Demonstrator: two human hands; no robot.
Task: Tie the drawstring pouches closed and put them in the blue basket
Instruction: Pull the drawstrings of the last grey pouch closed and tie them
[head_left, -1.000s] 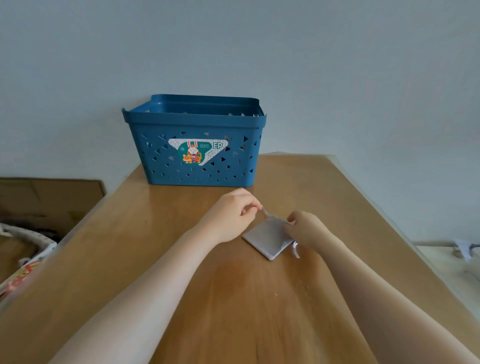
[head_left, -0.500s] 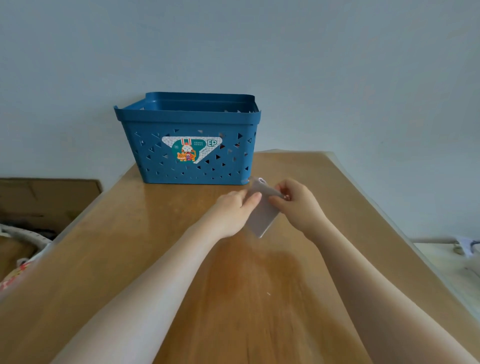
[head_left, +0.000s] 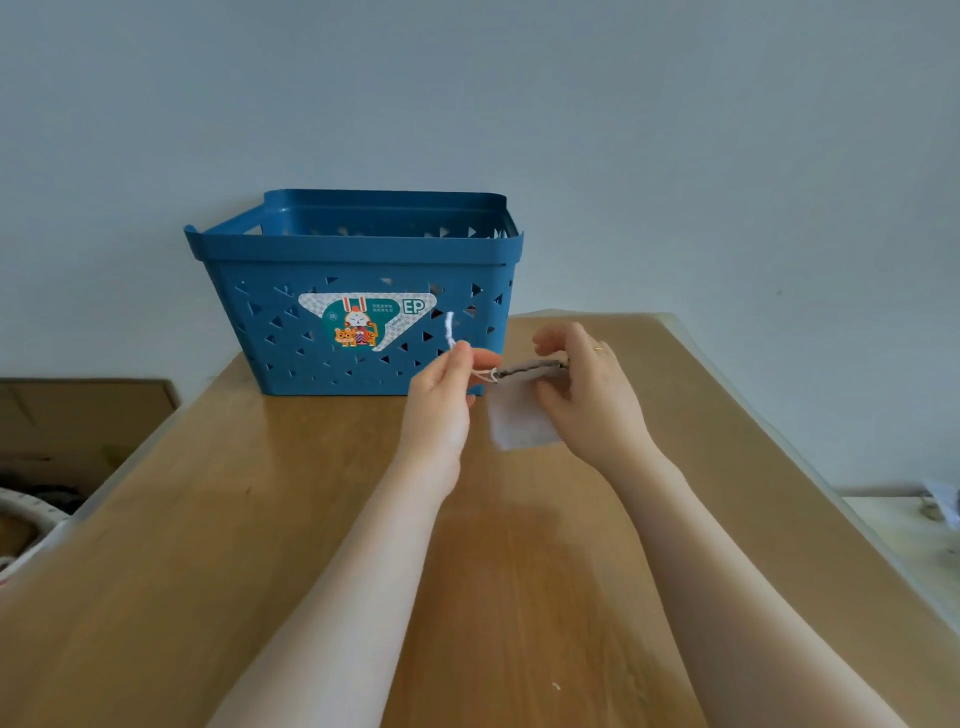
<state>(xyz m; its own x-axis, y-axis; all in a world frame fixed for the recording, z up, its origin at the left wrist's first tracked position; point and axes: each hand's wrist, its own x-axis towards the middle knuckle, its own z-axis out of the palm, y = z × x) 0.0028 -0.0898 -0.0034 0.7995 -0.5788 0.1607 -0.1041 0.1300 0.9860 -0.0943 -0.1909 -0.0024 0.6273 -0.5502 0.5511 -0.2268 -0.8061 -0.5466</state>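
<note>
a small pale grey fabric drawstring pouch (head_left: 522, 421) hangs above the smooth wooden table (head_left: 260, 545), just near of the perforated blue plastic basket (head_left: 358, 291). the right hand (head_left: 584, 395), fingers curled, grips its gathered top. the left hand (head_left: 447, 395), thumb and fingers closed, pinches the white drawstring (head_left: 451, 330), pulled leftward.

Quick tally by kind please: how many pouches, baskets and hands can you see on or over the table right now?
Drawstring pouch: 1, held above the table, cord pinched by the left hand
Blue basket: 1
Hands: 2, left hand and right hand
Total: 4
</note>
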